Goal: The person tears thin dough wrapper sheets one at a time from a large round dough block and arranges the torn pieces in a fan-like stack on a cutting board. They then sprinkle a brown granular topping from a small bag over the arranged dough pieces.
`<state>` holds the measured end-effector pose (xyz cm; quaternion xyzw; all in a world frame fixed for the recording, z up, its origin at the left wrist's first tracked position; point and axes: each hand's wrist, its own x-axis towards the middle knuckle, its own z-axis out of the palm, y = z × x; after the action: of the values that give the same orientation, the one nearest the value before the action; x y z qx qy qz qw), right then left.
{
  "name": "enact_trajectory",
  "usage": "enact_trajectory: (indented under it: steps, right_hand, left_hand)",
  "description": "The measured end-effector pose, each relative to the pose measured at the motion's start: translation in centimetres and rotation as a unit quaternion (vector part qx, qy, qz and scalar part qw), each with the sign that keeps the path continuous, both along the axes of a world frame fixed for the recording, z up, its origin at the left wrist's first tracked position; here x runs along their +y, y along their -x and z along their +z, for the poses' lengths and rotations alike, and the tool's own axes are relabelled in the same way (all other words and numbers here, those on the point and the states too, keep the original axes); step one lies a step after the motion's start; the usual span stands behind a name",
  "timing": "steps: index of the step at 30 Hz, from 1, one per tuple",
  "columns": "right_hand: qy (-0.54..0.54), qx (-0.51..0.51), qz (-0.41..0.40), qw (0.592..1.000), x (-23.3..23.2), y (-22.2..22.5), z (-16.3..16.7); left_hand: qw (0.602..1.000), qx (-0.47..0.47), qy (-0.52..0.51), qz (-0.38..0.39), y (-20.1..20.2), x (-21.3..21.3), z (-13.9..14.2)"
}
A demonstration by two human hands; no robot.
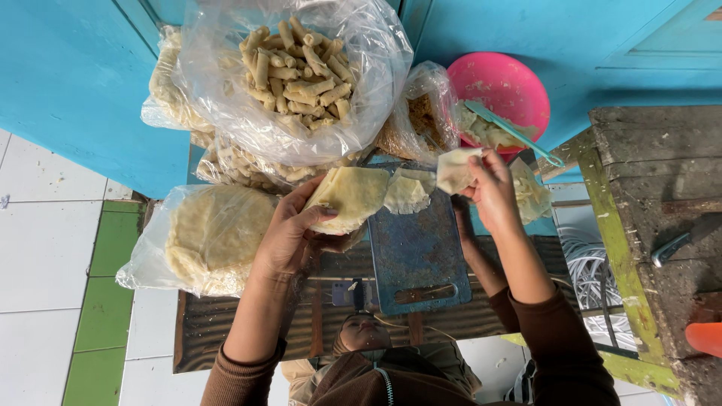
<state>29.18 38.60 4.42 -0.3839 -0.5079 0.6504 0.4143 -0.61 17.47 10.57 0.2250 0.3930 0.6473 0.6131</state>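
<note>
Holding Wrappers Over the Blue Board

Working from the left, a clear bag of flat round wrappers (207,239) lay just outboard of the left hand (289,237), touching the wrist side. That hand was closed around a pale folded wrapper stack (348,197), thumb underneath and fingers curled over the top, the stack fanning out toward the right hand. Above the left hand sat a large open bag of rolled pastry sticks (301,71), with two more filled bags tucked under and behind it; counting a smaller bag further right, five plastic bags showed in all.

Between the two hands lay one worn blue cutting board (417,252), its long axis running away from the wrists, its handle slot at the near end. A loose wrapper (408,192) rested on the board's far end, just beside the left hand's stack.

The right hand (492,194) pinched a single small wrapper piece (456,170) at its fingertips, raised above the board; this piece lay nearer the right hand, with the stack well within reach to its left. Beyond the right hand stood one pink bowl (505,92) holding pale filling and one teal spatula (511,131). Further right was a weathered wooden table (654,225).
</note>
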Motion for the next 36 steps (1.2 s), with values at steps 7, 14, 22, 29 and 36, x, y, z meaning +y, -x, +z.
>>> enact_trajectory:
  steps: [7,14,22,29,36]
  right_hand:
    - [0.003,-0.084,0.097,0.992,-1.4,1.8,-3.6]
    - [-0.183,-0.257,-0.032,0.948,0.6,-1.4,-0.6]
    - [-0.108,-0.135,0.068,0.983,-2.4,2.8,-3.4]
    - [-0.244,-0.228,0.006,0.942,-0.6,1.7,-2.5]
    - [-0.179,-0.085,-0.004,0.98,-1.6,0.5,-0.4]
  left_hand:
    - [1.0,-0.009,0.019,0.0,0.0,0.1,-0.3]
    - [1.0,0.0,0.008,0.0,0.0,0.2,-0.6]
    - [1.0,0.013,0.023,0.0,0.1,0.4,-1.1]
    - [1.0,0.007,0.012,0.0,0.0,0.4,-1.0]
    - [1.0,-0.005,-0.009,-0.007,-0.1,0.3,-1.2]
